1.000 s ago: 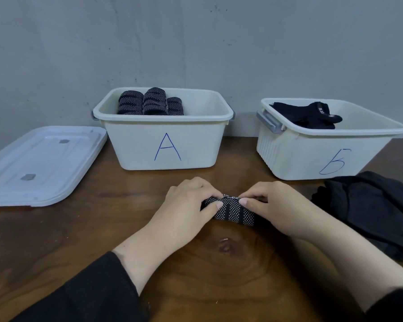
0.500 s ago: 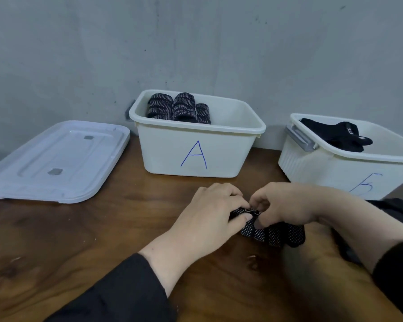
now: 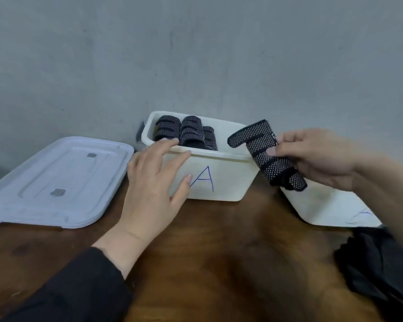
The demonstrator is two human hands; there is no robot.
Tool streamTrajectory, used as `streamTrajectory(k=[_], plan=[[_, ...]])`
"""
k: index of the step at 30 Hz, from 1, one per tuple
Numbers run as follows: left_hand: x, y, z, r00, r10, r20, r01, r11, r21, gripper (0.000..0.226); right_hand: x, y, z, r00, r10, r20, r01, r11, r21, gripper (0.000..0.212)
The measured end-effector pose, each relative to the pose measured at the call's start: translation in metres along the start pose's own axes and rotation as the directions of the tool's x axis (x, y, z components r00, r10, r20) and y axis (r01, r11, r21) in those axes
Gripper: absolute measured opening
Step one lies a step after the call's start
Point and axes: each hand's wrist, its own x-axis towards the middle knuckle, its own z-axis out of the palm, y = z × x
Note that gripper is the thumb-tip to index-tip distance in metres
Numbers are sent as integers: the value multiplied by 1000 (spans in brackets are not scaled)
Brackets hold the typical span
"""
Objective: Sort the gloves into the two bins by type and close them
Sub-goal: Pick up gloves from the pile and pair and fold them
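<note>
The landmark is the white plastic bin marked with a blue letter A (image 3: pixel 221 180), standing on the brown wooden table (image 3: pixel 219 252) against the grey wall. The right hand (image 3: pixel 323 159) pinches a folded black knit glove with white grip dots (image 3: pixel 265 154), thumb and fingers closed on its cuff end, and holds it in the air just off that bin's right corner, not yet over the opening. The left hand (image 3: pixel 154 182) hovers before the bin's front left, fingers spread and holding nothing, fingertips near the rim. Three rolled dotted gloves (image 3: pixel 186 132) already stand at the bin's left end.

The grip looks light and the fold loose, with one finger of the glove sticking out towards the bin; it could unroll or slip and land on the table. To the right of the bin sits a second white plastic bin (image 3: pixel 330 205), close enough that a careless drop might mix types. The flat white lid (image 3: pixel 56 182) lies left of the bin, unused. A heap of plain black gloves (image 3: pixel 382 270) waits further right.
</note>
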Motion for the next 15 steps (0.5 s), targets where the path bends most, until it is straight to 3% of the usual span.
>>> streamTrajectory(k=[2,5,15], plan=[[3,-10,1,1000,-11,15,11,1000,27,45,21,-21,-2,995,-16,-99,18,1000,11,28],[6,-21,5,999,-15,48,11,998,65,51,56,-44,7,983,-42,-180,62,992,110,5],[10,-35,13,999,-11,51,8,997,75,50,145,-46,60,960,120,-254,-119,993,17,9]])
